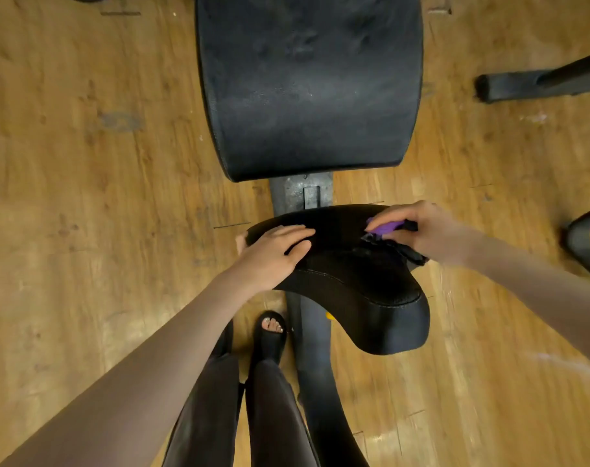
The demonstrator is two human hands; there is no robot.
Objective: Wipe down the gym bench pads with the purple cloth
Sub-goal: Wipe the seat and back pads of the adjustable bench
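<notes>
A black gym bench runs away from me: a small seat pad (361, 291) close below me and a long back pad (310, 85) beyond it. My left hand (273, 252) lies flat on the seat pad's left side, thumb over its far-left edge. My right hand (431, 232) grips a bunched purple cloth (384, 228) with dark folds trailing from it, pressed on the seat pad's far-right part. Most of the cloth is hidden under my fingers.
Grey metal bench frame (302, 193) shows between the pads, and its beam (315, 365) runs under the seat beside my legs and sandalled foot (271, 332). Wooden floor lies all around. Black equipment feet stand at right (536, 84) and far right (586, 244).
</notes>
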